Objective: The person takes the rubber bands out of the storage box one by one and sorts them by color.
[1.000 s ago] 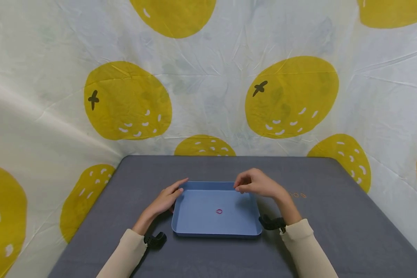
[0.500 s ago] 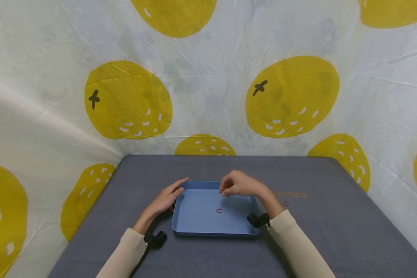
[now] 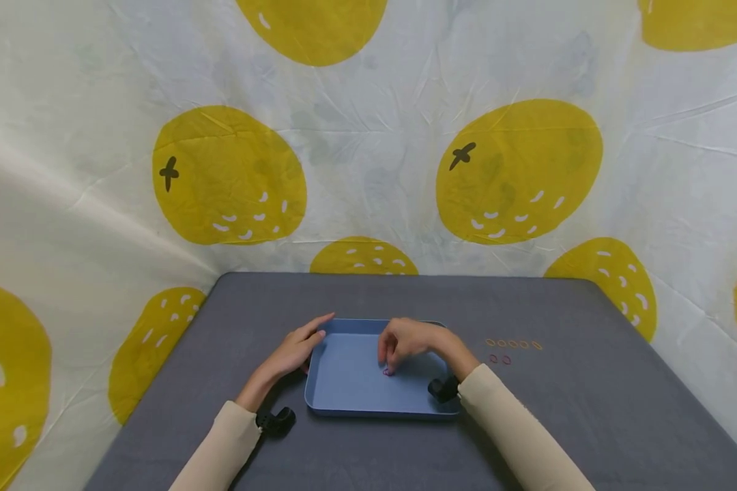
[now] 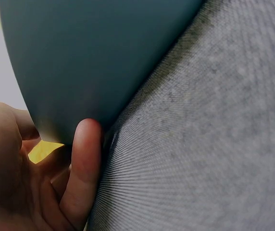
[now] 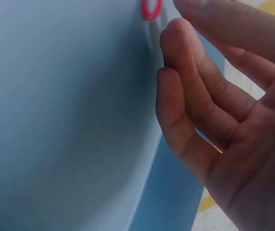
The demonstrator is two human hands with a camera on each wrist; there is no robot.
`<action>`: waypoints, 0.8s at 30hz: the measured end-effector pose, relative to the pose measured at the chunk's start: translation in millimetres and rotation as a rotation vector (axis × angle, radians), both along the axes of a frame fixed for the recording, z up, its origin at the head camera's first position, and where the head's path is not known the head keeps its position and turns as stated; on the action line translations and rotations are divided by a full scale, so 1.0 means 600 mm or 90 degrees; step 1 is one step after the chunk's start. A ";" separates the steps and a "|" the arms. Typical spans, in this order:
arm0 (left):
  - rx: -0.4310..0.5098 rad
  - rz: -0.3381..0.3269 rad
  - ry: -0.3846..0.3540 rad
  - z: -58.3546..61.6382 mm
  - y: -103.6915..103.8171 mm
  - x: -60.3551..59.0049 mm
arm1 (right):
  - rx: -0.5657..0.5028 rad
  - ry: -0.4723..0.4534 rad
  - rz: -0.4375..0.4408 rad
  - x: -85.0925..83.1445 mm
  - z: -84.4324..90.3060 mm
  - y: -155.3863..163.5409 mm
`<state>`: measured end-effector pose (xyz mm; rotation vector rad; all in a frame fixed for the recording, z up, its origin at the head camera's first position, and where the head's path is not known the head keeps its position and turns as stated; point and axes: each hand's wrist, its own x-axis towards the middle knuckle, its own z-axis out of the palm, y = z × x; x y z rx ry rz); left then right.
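Observation:
A blue tray lies on the grey table in front of me. My left hand rests with straight fingers against the tray's far left corner; in the left wrist view a fingertip touches the tray's outer wall. My right hand reaches down into the tray, fingertips at a small red ring on the floor. In the right wrist view the red ring sits just beside loosely bent fingers over the tray floor. The thumb and index tip are hidden.
A row of several small orange rings and two pink rings lie on the table right of the tray. A lemon-print cloth hangs behind and beside the table. Black wrist cameras sit at both cuffs.
My right hand has moved left from the tray's far right corner and dropped its fingertips to the red ring. The left hand has stayed put.

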<state>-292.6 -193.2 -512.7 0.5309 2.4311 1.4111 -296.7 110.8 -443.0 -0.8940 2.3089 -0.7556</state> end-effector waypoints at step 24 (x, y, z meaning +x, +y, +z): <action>0.002 0.016 -0.010 0.001 0.004 0.002 | 0.013 0.020 -0.011 0.008 -0.014 0.003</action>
